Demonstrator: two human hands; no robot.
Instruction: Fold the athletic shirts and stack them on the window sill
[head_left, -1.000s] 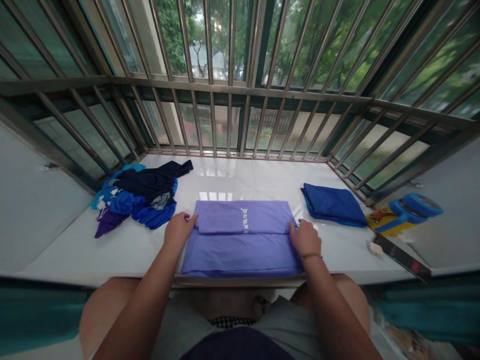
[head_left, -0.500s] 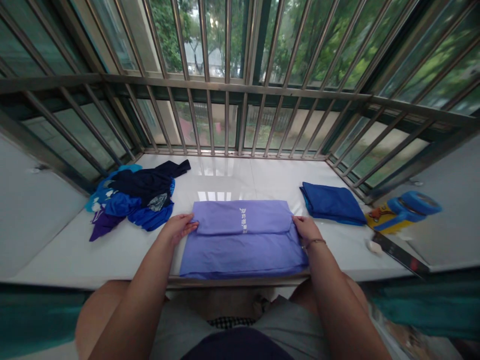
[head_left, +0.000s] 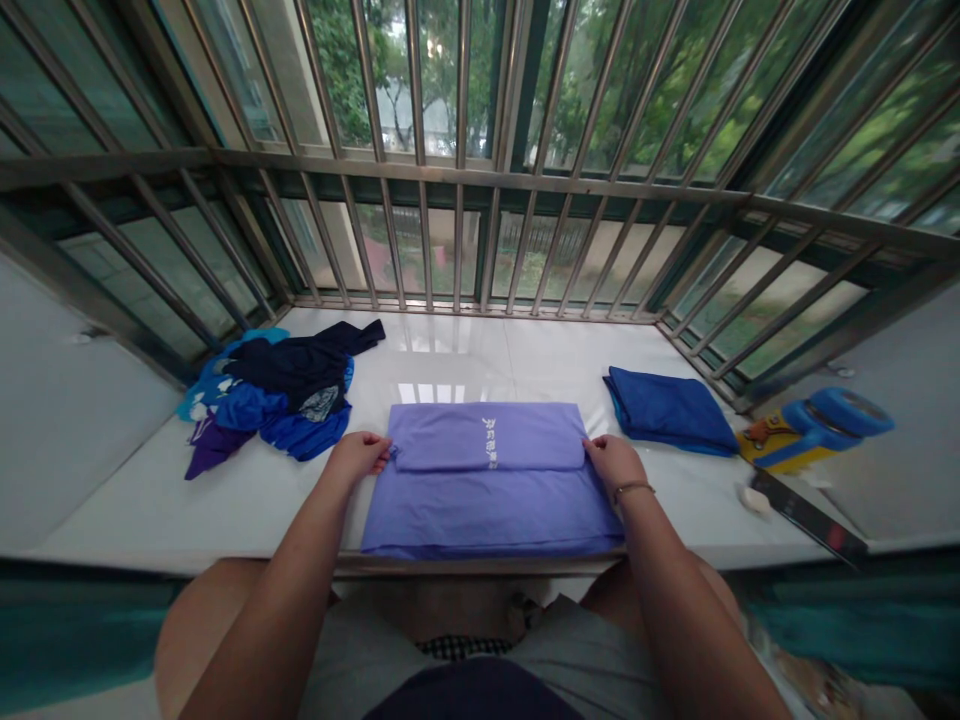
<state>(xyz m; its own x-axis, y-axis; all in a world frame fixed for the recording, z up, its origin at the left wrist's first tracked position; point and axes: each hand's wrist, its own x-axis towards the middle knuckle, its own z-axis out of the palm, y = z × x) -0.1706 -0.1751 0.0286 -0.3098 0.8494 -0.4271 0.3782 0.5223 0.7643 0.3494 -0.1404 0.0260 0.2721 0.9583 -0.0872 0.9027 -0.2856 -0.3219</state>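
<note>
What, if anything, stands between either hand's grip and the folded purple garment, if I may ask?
Nothing visible does: the left hand and right hand have their grip on opposite side edges of the folded purple garment. The clothes pile and folded blue cloth lie off to either side.

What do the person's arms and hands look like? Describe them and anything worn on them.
The left hand and right hand show no gloves. Both arms show no sleeves along their visible length. A thin, dark bracelet circles the right wrist; none shows on the left.
</note>
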